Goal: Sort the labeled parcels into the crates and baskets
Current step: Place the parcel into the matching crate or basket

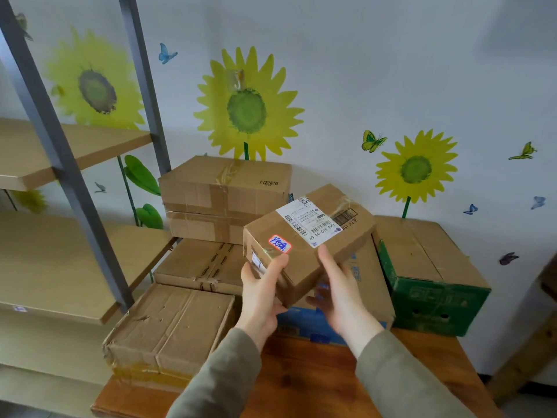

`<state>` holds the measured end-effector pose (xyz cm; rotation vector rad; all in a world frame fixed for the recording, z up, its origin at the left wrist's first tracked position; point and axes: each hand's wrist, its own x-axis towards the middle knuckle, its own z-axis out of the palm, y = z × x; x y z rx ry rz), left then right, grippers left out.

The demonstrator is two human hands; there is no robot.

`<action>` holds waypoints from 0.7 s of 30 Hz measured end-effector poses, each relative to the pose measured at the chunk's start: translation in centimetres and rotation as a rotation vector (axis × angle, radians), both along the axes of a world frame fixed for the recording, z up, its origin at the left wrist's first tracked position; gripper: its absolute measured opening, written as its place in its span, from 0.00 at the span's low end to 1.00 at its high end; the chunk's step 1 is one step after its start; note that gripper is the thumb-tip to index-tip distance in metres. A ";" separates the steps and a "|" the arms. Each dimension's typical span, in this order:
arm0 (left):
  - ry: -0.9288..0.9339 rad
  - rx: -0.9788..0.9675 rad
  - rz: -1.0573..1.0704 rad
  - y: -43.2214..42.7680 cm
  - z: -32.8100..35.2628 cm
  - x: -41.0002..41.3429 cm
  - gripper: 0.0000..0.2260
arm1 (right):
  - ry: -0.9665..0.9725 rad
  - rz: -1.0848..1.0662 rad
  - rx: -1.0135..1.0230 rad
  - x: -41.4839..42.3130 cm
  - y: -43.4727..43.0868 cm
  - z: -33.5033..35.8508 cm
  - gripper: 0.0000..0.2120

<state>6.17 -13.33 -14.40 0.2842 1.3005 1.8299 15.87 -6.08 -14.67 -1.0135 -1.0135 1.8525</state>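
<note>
I hold a small brown cardboard parcel (304, 236) in the air above the table, tilted. It carries a white shipping label and a red-edged sticker with blue handwriting. My left hand (260, 292) grips its near left corner, thumb on top by the sticker. My right hand (340, 292) holds its near right side, thumb on the top face below the white label, fingers under the box. Behind and below it other parcels lie stacked: a taped brown box (223, 197) on top of a flat one (199, 263), and a dented box (171, 330) at the front left.
A green-sided carton (428, 273) stands at the right, a blue-printed box (304, 324) under my hands. All rest on a wooden table (301, 384). A metal-framed shelf (75, 176) with wooden boards stands at the left. The wall behind bears sunflower stickers.
</note>
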 end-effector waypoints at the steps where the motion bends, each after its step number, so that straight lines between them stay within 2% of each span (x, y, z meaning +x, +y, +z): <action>1: 0.018 0.008 -0.003 0.1 -0.2 0.3 0.26 | 0.015 0.007 0.003 -0.2 -0.1 -0.1 0.23; 5: 0.071 -0.028 -0.045 -0.5 -1.0 -0.1 0.36 | 0.021 0.020 -0.005 0.5 0.7 -0.3 0.20; 7: 0.119 -0.039 -0.011 -0.8 -1.0 -1.0 0.38 | -0.003 0.048 0.009 1.3 1.3 -0.2 0.17; 11: 0.243 -0.044 -0.036 -1.4 -0.1 -2.2 0.21 | -0.037 0.108 0.057 2.9 2.6 -0.2 0.13; 16: 0.304 -0.070 -0.141 -1.1 -0.3 -1.2 0.07 | -0.082 0.123 0.088 4.5 3.6 -0.9 0.16; 21: 0.301 -0.095 -0.178 -0.4 -1.4 -0.2 0.07 | -0.103 0.116 0.095 6.2 4.1 -1.6 0.16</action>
